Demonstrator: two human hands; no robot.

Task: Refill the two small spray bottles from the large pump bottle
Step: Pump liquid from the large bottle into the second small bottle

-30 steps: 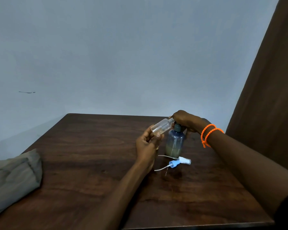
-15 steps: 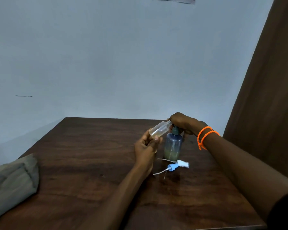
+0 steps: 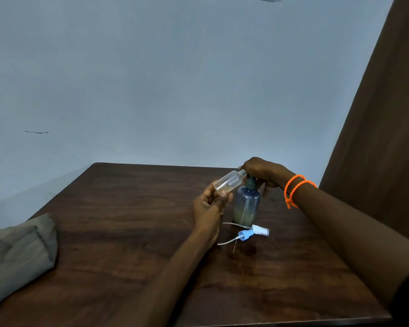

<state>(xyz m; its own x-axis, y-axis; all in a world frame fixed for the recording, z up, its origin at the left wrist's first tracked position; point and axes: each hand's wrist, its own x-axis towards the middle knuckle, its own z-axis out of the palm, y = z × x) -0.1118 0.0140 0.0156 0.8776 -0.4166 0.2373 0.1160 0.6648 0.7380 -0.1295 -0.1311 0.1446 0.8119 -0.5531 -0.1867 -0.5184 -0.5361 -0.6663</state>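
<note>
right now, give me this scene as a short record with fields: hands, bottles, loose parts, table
left hand: holds the small clear bottle, tilted, open neck at the pump spout
right hand: on top of the pump head of the large pump bottle
large pump bottle: upright on the table, liquid low in its base
loose parts: white sprayer and blue sprayer with tubes, lying before the large bottle
second small bottle: not in sight
other: folded cloth at the table's left edge; orange bracelets on right wrist

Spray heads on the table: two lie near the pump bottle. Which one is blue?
The blue spray head is the one nearer the camera, to the left. The white spray head lies just behind it, closer to the pump bottle.
</note>
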